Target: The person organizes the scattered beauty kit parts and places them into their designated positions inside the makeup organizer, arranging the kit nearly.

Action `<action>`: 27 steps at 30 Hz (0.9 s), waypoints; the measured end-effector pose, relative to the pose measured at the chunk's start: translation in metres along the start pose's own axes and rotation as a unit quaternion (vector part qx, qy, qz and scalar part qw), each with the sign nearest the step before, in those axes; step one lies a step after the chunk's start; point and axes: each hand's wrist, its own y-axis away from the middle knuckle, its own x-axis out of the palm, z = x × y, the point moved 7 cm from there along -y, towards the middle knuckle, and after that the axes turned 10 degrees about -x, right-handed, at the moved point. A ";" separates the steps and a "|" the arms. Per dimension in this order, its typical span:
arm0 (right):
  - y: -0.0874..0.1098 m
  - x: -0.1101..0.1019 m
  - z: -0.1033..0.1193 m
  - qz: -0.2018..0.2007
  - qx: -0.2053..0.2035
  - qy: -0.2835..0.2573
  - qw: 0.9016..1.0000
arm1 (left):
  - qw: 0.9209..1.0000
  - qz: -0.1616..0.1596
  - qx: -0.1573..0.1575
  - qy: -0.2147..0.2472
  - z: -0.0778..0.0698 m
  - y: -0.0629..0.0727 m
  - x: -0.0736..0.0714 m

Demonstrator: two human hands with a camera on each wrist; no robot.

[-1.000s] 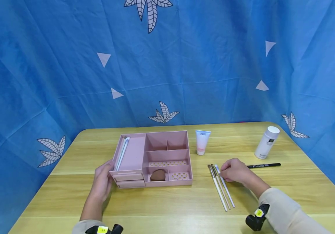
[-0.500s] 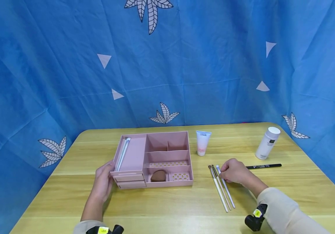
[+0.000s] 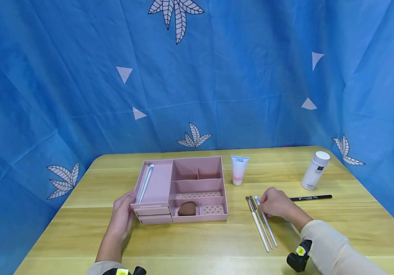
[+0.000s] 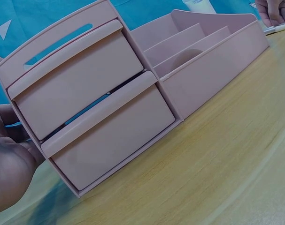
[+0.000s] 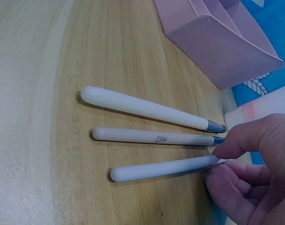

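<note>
My left hand (image 3: 121, 215) rests against the left side of a pink desktop organizer (image 3: 160, 179); the left wrist view shows its fingers along the outer wall beside two drawers (image 4: 109, 136). Near the ferrule, my right hand (image 3: 276, 204) pinches a white-handled makeup brush (image 5: 165, 168) between thumb and forefinger, hiding part of it. Its handle lies close over the table. To its left, side by side, are a pinkish-handled brush (image 5: 147, 137) and a thicker white brush (image 5: 142, 107). Two more brushes (image 3: 146, 183) lie on the organizer's left top.
A brown makeup sponge (image 3: 187, 209) sits in a front compartment of the organizer. Behind the brushes stands a squeeze tube (image 3: 239, 172). Farther right are a white bottle (image 3: 315, 170) and a black pen-shaped stick (image 3: 312, 198). A blue curtain (image 3: 245, 76) hangs behind the table.
The head view has tilted slightly, so everything sits a little lower in it. Both hands and the brushes otherwise stay nearly in place.
</note>
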 end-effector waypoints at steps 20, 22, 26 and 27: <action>0.004 -0.004 -0.001 -0.010 -0.002 -0.019 1.000 | 1.000 -0.005 -0.004 -0.005 0.000 -0.002 0.000; 0.005 -0.004 -0.001 -0.008 0.000 -0.024 1.000 | 1.000 -0.004 -0.004 -0.005 0.000 -0.001 0.000; 0.004 -0.007 0.000 -0.004 0.003 -0.042 0.999 | 1.000 -0.005 -0.004 -0.007 0.000 -0.001 -0.001; 0.004 -0.009 0.000 -0.002 0.003 -0.051 0.999 | 1.000 -0.006 -0.004 -0.007 0.000 -0.001 -0.001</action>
